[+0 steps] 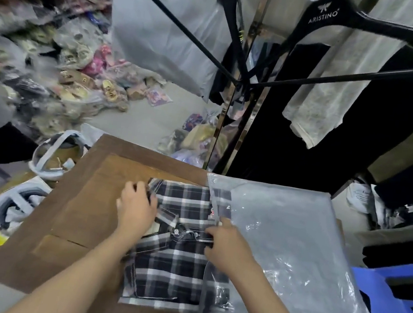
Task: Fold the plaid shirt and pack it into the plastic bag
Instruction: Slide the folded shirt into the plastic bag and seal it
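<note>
Both forearms reach in from the bottom edge. Left hand presses flat, fingers curled, on the folded plaid shirt at centre frame; right hand pinches the plastic bag mouth over the shirt's right edge. Thin film could snag the collar and undo the fold. Blue stool, lower right, crowds the cardboard sheet.

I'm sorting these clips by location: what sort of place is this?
Probably a clothing shop's stockroom or packing area: bagged goods piled on the floor, a black branded hanger holding garments, and a folded plaid shirt entering a clear plastic bag on a brown wooden table.
</note>
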